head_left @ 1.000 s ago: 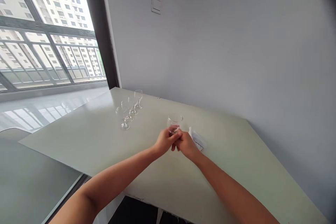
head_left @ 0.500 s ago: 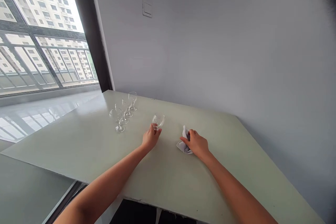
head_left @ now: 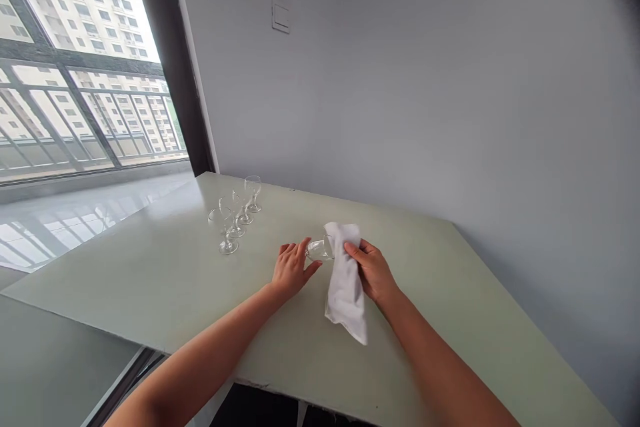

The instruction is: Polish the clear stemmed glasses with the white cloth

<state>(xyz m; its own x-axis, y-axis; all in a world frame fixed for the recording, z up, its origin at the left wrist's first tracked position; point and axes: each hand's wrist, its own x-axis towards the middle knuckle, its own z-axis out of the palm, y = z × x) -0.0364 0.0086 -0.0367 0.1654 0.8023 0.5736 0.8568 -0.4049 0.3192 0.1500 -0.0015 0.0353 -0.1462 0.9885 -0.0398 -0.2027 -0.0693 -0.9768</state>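
Note:
My left hand [head_left: 293, 270] is closed round the stem end of a clear wine glass [head_left: 319, 250], which is tipped on its side with its rim pointing right. A white cloth [head_left: 346, 280] hangs from my right hand [head_left: 373, 270], pinched between thumb and fingers. The cloth's upper part is at the rim of the glass; whether any of it is inside cannot be made out. The base of the held glass is hidden behind my left fingers.
Several clear wine glasses [head_left: 229, 245] stand upright in a row on the left of the pale green table [head_left: 190, 293]. A grey wall [head_left: 400, 113] with a light switch [head_left: 281, 16] rises behind the table. A window [head_left: 90, 80] is at the left.
The wine glass has gone from upright to lying sideways in my left hand. My right hand has lifted the white cloth off the table, and it now hangs unfolded beside the rim.

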